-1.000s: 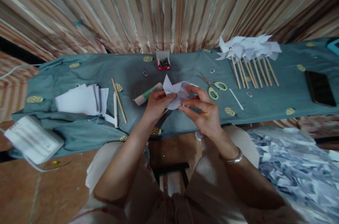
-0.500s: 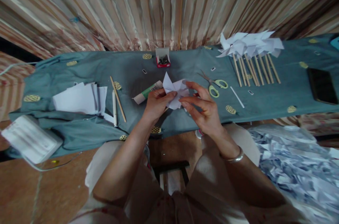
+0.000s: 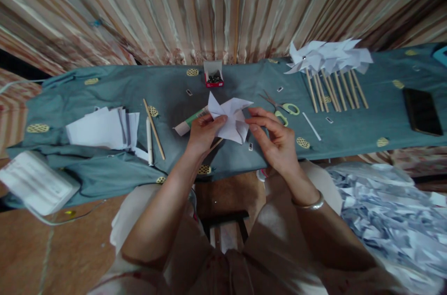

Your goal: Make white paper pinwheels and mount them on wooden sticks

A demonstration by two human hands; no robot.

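My left hand point(image 3: 204, 133) pinches a white paper pinwheel point(image 3: 235, 120), mid-table point(image 3: 240, 83). My right hand point(image 3: 275, 144): fingers slightly parted at its 3 o'clock edge; cannot tell if gripping. From pinwheel: red box point(image 3: 214, 84) 11 o'clock, pinwheels on sticks point(image 3: 330, 58) 2, scissors point(image 3: 290, 108) 3, paper stack point(image 3: 96, 130) 9.

Matt paper pinwheel point(image 3: 236, 122), smooth wooden sticks point(image 3: 312, 91), wrinkled matt tablecloth point(image 3: 349, 132) of cloth, shiny metal bangle point(image 3: 316, 205)

Head cam, looks fwd & down over tbl point(image 3: 167, 83), fairly nr
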